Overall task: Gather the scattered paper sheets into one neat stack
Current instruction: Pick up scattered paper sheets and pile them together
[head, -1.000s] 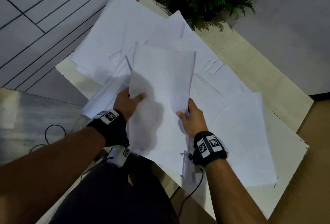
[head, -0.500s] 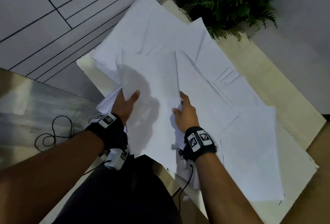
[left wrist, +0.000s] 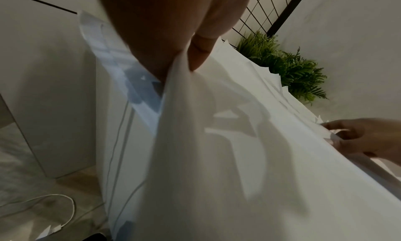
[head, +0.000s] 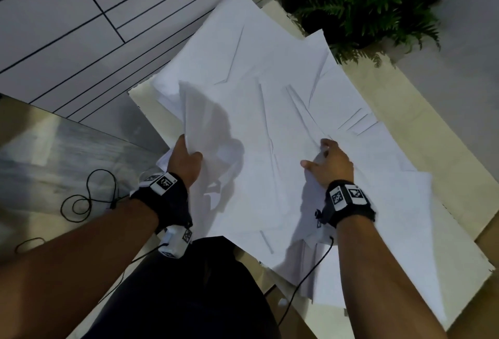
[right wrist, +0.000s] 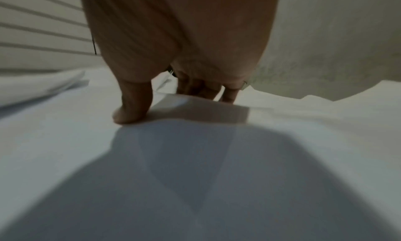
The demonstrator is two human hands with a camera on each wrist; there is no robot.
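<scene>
Many white paper sheets (head: 270, 68) lie overlapping across a pale table (head: 405, 128). My left hand (head: 189, 155) grips a bundle of gathered sheets (head: 205, 122) at its near left edge, raised and tilted over the pile; in the left wrist view the thumb (left wrist: 199, 56) presses on top of the bundle (left wrist: 217, 141). My right hand (head: 321, 155) is to the right, on the pile, pinching the lifted edge of a loose sheet (right wrist: 206, 105) between thumb (right wrist: 130, 111) and fingers. The left wrist view also shows that right hand (left wrist: 358, 138) on a paper corner.
A green fern-like plant (head: 364, 1) stands at the table's far corner. A tiled wall (head: 81, 28) runs along the left. Black cable loops (head: 81, 201) lie on the floor at left. More sheets overhang the near table edge (head: 378, 271).
My right hand has left the bundle and moved right to pinch a sheet on the pile. The left hand keeps the bundle, now swung further left.
</scene>
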